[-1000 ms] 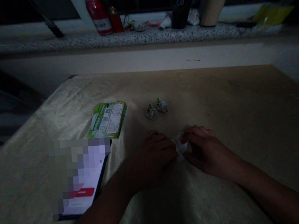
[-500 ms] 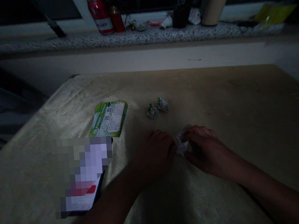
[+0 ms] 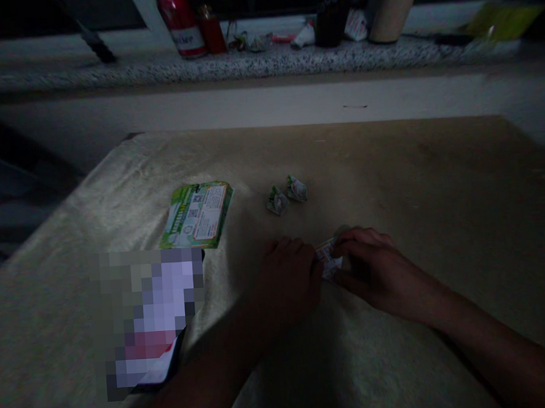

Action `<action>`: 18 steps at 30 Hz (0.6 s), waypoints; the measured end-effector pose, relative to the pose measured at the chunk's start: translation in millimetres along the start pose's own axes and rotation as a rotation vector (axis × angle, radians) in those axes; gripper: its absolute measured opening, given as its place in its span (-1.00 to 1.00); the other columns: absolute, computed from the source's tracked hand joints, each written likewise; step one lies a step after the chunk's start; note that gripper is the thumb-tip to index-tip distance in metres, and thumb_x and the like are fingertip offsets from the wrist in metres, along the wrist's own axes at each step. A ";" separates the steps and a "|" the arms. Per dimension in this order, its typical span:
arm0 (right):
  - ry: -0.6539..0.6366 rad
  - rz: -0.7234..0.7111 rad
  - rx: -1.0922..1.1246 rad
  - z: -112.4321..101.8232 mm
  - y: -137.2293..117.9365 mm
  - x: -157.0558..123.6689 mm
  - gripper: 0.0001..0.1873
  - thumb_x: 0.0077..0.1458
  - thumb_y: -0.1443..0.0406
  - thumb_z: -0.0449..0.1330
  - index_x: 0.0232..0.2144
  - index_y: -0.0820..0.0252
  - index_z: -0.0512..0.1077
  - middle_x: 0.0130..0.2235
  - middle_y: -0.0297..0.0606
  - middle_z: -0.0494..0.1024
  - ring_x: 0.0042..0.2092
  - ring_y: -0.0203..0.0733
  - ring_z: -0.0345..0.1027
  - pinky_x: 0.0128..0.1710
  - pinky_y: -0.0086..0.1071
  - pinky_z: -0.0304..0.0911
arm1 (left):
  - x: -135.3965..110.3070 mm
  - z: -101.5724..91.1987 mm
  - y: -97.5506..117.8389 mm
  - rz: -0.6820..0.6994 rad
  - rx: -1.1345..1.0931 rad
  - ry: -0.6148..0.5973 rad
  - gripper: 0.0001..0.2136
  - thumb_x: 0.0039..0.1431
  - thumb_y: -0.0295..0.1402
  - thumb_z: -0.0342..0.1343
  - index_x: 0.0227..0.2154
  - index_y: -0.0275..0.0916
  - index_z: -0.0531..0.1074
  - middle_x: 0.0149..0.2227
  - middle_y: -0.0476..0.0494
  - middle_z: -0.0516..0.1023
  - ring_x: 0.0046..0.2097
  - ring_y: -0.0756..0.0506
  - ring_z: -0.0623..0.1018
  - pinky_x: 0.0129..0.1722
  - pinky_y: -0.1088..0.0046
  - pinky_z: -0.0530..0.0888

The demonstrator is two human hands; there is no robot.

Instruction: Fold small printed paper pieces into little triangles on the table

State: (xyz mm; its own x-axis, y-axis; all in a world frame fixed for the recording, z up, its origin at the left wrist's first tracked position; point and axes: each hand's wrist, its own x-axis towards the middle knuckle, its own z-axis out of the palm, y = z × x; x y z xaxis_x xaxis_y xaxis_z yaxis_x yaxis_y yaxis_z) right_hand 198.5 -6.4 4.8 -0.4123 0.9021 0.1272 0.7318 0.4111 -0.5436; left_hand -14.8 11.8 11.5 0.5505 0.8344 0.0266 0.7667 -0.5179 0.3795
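A small folded piece of printed paper lies on the table between my two hands. My left hand is closed on its left edge, the fingers curled and partly in shadow. On the other side my right hand pinches the paper's right part between thumb and fingers. Beyond them sit two small folded paper pieces, one on the left and one on the right, close together. A stack of green and white printed leaflets rests to the left.
A phone with a lit, pixelated screen lies left of my left forearm. The table has a pale cloth and ends near a wall. On the speckled windowsill stand a red can, a dark cup and a beige cylinder.
Both hands stay on the paper with almost the same grip; the paper's visible part looks slightly smaller. The whole view has shifted a little.
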 end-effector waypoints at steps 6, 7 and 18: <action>0.008 0.016 0.012 2.5 1.6 1.8 -0.80 0.17 0.28 0.35 -0.13 0.08 0.52 0.00 -0.16 0.57 0.05 0.04 0.44 0.07 -0.04 0.30 | -2.5 4.2 -0.4 -0.026 -0.017 0.048 -0.87 0.37 -0.39 0.03 -0.31 -0.24 0.43 -0.27 -0.19 0.56 -0.19 -0.21 0.52 -0.03 0.09 0.37; 0.009 0.017 0.016 2.6 2.0 2.0 -0.80 0.17 0.30 0.34 -0.13 0.08 0.52 0.00 -0.16 0.57 0.04 0.04 0.44 0.07 -0.04 0.29 | -2.8 4.6 -0.5 -0.026 -0.020 0.053 -0.87 0.37 -0.39 0.04 -0.31 -0.24 0.42 -0.28 -0.18 0.56 -0.19 -0.21 0.52 -0.04 0.10 0.37; 0.022 0.003 0.015 2.7 2.8 2.7 -0.82 0.13 0.30 0.36 -0.17 0.05 0.53 -0.04 -0.18 0.59 0.00 0.03 0.48 0.02 -0.05 0.33 | -0.6 3.0 2.1 -0.049 -0.019 0.031 -0.88 0.36 -0.39 0.04 -0.32 -0.24 0.42 -0.29 -0.18 0.56 -0.20 -0.22 0.52 -0.05 0.08 0.39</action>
State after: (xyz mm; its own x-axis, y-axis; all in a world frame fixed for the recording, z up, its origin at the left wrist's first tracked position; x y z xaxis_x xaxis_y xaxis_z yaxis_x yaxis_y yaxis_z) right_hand 198.0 -3.2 1.4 -0.3982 0.9060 0.1436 0.7245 0.4067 -0.5565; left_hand -12.5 9.7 9.4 0.5021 0.8641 0.0361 0.7858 -0.4733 0.3981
